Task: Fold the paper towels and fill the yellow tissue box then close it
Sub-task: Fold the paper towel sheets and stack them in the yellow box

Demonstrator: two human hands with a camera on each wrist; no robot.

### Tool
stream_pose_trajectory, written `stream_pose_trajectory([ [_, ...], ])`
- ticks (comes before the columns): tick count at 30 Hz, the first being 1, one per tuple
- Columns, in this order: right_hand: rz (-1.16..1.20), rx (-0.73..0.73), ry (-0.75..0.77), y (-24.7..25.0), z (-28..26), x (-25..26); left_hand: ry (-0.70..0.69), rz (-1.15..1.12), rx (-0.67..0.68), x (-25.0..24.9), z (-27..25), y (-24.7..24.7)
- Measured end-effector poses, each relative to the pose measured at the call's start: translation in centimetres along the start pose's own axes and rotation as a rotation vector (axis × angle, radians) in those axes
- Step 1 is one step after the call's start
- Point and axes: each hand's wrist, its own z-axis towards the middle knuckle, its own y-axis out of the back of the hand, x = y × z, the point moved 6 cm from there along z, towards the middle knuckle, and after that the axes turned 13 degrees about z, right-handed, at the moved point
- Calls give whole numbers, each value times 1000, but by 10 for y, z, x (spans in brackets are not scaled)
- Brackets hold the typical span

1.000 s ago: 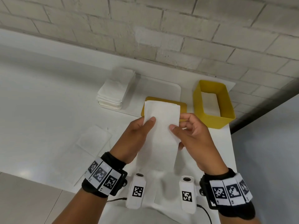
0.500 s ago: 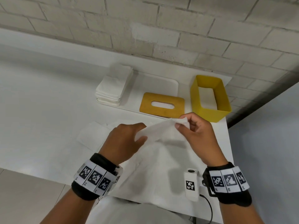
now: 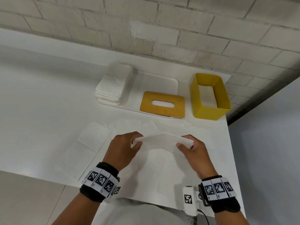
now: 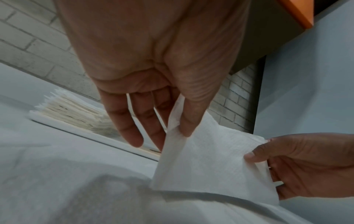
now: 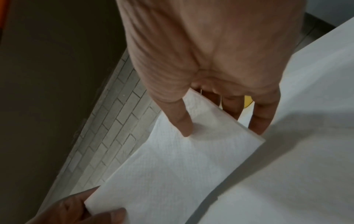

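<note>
Folded paper towel (image 3: 162,141) is held above the tabletop (image 3: 48,111), long axis left to right — left hand (image 3: 123,148) pinches one end, right hand (image 3: 193,148) the other. Yellow tissue box (image 3: 209,113) stands open beyond, nearer the right hand.
</note>
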Motion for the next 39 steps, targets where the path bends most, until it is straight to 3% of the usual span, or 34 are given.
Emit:
stream_pose_trajectory([
  [12,110,14,16,8,-4,11,-31,-74,-99,-6,-1,13],
  [17,91,47,-17,5,-3,6,-60,-17,-28,-13,3,9],
  [21,53,36,-26,8,0,0,-225,139,-11,-51,19,12],
  [25,-19,44,-15,5,-2,3,-296,401,187,-87,45,-11],
  [28,-9,53,4,6,-4,14,-288,421,259,-95,56,-21],
  [31,159,20,41,17,-4,32,-240,180,280,-86,58,-18],
  [35,348,-3,73,23,-5,50,-58,-382,231,-66,55,-4],
  [37,382,20,91,15,-2,58,49,-672,246,-64,51,0],
  [39,358,31,132,4,1,69,85,-814,205,-66,50,3],
])
